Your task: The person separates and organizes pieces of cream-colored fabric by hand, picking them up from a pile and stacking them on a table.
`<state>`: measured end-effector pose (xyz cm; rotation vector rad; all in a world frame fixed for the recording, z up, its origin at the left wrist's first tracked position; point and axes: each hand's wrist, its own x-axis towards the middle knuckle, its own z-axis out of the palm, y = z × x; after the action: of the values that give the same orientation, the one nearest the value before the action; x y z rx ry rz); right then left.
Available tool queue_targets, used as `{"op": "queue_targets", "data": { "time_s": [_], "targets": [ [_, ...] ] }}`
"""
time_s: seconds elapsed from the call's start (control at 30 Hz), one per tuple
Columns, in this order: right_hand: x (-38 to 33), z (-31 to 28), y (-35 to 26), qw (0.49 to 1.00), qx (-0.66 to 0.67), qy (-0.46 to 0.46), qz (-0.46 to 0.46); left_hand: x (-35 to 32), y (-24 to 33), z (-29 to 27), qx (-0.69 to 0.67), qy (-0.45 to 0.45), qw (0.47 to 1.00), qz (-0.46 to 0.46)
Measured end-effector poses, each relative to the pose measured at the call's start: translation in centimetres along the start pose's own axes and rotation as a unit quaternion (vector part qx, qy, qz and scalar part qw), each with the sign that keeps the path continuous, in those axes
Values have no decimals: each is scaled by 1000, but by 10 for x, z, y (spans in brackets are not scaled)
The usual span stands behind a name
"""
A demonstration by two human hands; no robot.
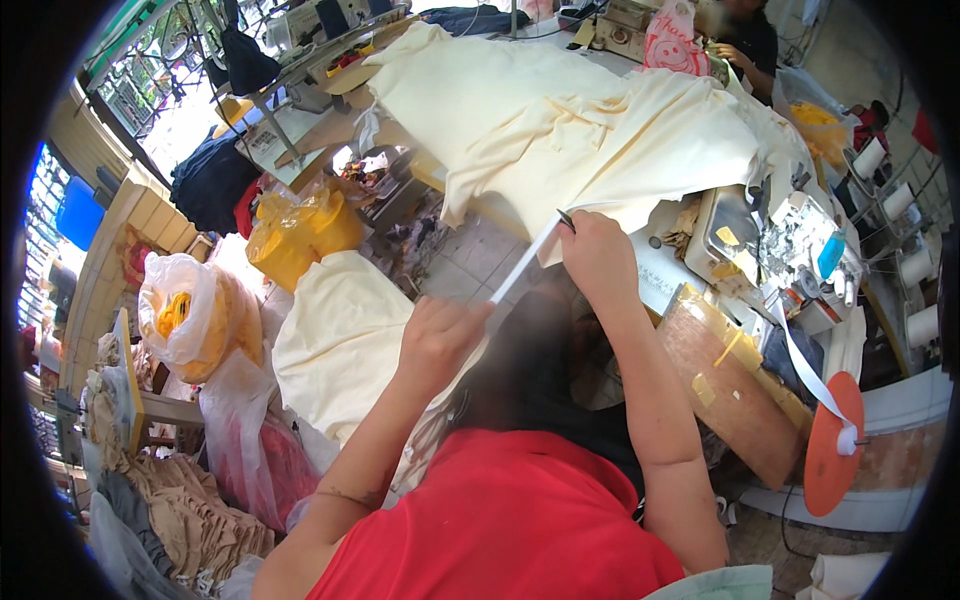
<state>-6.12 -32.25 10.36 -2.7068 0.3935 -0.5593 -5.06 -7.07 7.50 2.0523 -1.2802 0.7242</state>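
Note:
A narrow white fabric strip (526, 262) is stretched slantwise between my hands. My left hand (440, 342) is closed on its near end, above a cream cloth (340, 335) that hangs at the left. My right hand (602, 262) is closed at the far end, beside the edge of a large cream cloth (560, 130) spread over the table. A small dark tip (566, 219) sticks out by the right fingers; its kind cannot be made out. To the right of that hand stands a sewing machine (725, 235).
An orange disc reel (835, 445) at the right feeds white tape (800, 358) toward the machine. Thread cones (898, 202) stand behind it. Bags of yellow cloth (195, 315) and folded tan pieces (195, 510) lie at left. Another person (752, 50) sits at far right.

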Motion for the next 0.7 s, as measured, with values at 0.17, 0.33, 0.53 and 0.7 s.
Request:
{"op": "queue_targets", "data": {
  "time_s": [0.17,0.33,0.53,0.7],
  "targets": [
    [1,3,0,999,-9,-29,-45,0,10,2,-2,-32,999,20],
    [3,11,8,997,-34,-50,-40,4,13,10,-3,-16,1000,0],
    [-1,7,16,999,37,-13,-29,2,4,38,1,-69,991,-117],
    [-29,-29,27,991,131,2,23,62,20,57,-6,-16,987,-157]
  ]
}}
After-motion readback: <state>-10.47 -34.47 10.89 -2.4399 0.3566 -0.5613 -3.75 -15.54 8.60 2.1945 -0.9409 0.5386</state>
